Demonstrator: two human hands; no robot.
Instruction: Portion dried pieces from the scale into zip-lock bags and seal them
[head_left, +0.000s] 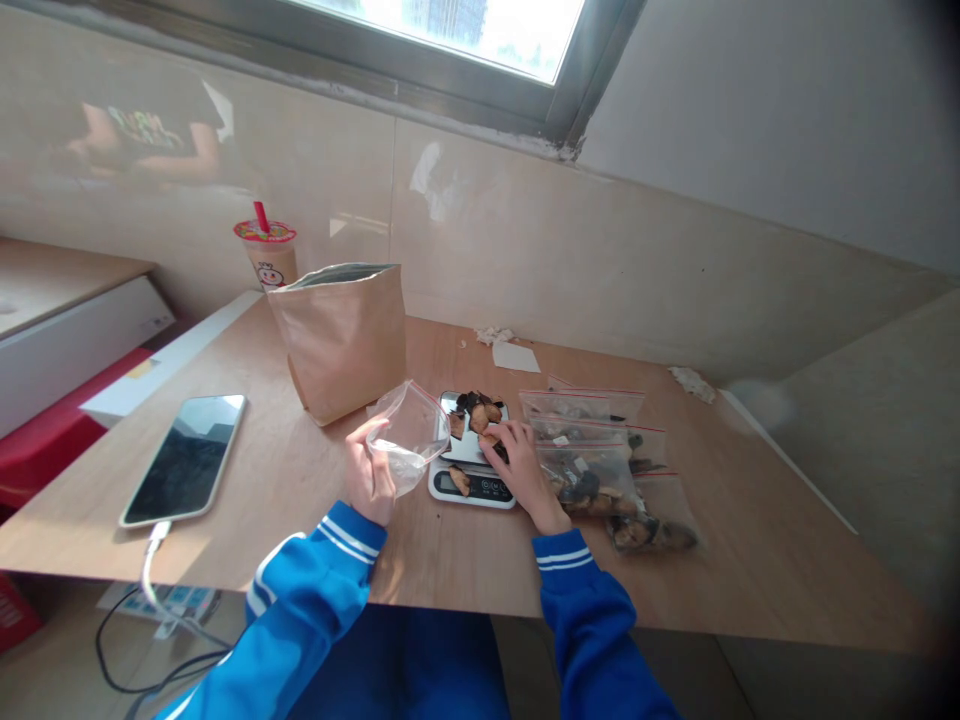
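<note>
Bag (405, 435) in left hand (367, 472); right hand (521, 470) touches slices (474, 415).

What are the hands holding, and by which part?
The left hand grips a clear plastic bag by its near edge. The right hand's fingertips touch dried brown slices on a white digital scale; whether they pinch one is unclear.

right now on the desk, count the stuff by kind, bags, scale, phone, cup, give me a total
clear plastic bag in the left hand: 1
filled zip bags: 3
kraft paper bag: 1
digital kitchen scale: 1
smartphone: 1
bubble tea cup: 1
total: 8
</note>
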